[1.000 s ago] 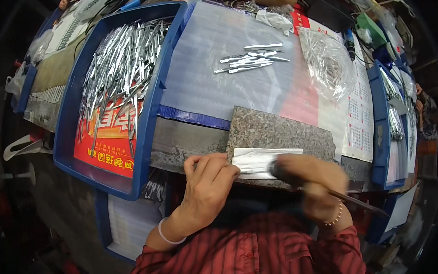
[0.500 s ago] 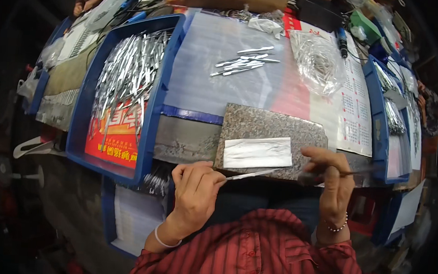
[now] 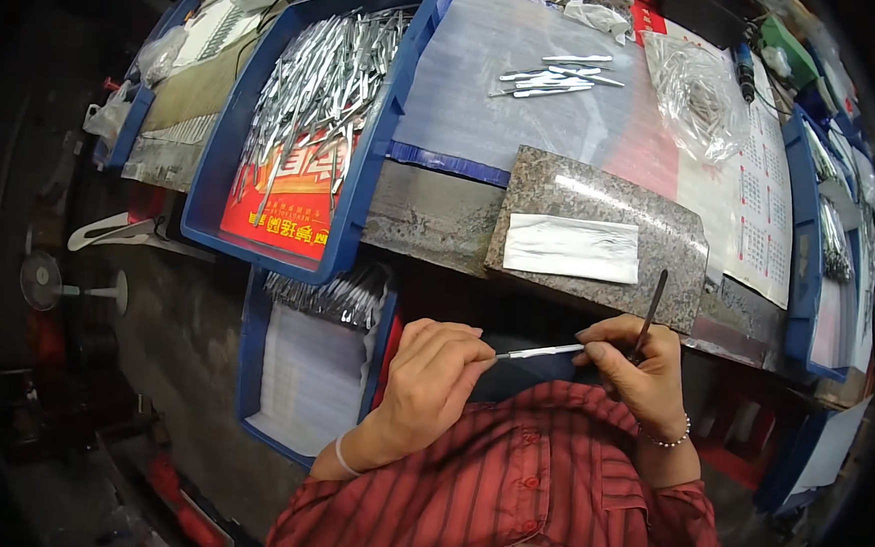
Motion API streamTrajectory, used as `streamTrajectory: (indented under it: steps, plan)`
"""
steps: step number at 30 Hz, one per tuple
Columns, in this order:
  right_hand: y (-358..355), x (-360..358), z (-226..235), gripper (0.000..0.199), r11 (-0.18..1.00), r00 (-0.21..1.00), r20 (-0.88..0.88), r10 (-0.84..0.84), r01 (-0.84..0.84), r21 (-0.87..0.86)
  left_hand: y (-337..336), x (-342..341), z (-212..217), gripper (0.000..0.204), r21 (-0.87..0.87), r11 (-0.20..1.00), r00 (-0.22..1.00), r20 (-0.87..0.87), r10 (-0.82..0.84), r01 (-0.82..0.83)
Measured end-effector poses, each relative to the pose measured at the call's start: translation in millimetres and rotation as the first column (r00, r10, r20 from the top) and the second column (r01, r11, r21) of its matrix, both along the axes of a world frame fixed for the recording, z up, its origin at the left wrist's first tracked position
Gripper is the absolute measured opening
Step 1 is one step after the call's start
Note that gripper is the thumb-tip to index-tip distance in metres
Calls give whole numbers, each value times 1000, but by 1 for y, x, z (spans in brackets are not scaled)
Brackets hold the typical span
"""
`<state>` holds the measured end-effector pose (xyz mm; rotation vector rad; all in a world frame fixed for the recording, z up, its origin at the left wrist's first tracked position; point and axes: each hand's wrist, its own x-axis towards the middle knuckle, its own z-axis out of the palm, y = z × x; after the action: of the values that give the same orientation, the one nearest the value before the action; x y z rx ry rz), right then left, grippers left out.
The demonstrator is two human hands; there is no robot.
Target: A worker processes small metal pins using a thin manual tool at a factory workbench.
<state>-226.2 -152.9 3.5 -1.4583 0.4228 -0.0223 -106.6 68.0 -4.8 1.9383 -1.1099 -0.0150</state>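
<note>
My left hand (image 3: 433,379) pinches one end of a slim silvery metal piece (image 3: 543,351), held level in front of my shirt, off the table's near edge. At its other end, the thumb and fingertips of my right hand (image 3: 642,371) close on it. A thin dark rod (image 3: 654,312) also sticks up from between my right fingers; its lower part is hidden by the hand. Beyond the hands, a folded white cloth or paper pad (image 3: 571,249) lies on a speckled stone slab (image 3: 613,196). Similar silvery pieces (image 3: 560,77) form a small pile on the plastic-covered tabletop.
A blue tray (image 3: 352,198) full of silvery pieces stands on the left; a lower blue bin (image 3: 252,362) sits beneath it. A clear plastic bag (image 3: 697,99) lies behind the slab. Another blue tray (image 3: 805,286) stands at the right.
My right hand has come in and taken the free end of the silvery piece. Both hands have drawn back from the slab toward my body, and the view has shifted.
</note>
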Motion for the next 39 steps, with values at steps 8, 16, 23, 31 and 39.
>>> streamTrajectory:
  steps: [8, 16, 23, 31, 39]
  plan:
    - [10, -1, -13, 13, 992, 993, 115, 36, -21, -127, 11, -2, -6, 19, 13, 1000, 1000, -1, 14, -14]
    - [18, 9, -16, 12, 948, 985, 144, 98, -49, -313, 20, 2, -15, 18, 23, 999, 999, -4, 33, -33]
    - [29, 20, -19, 13, 915, 977, 147, 155, -86, -393, 31, 5, -22, 13, 37, 999, 927, -373, 27, -15]
    - [49, 37, -16, 13, 830, 939, 69, 338, -263, -492, 67, 8, -51, 12, 72, 993, 678, -735, -13, 97]
    - [41, 49, -20, 16, 820, 938, 17, 346, -293, -491, 149, 32, -88, 12, 372, 739, 747, -156, 647, -562]
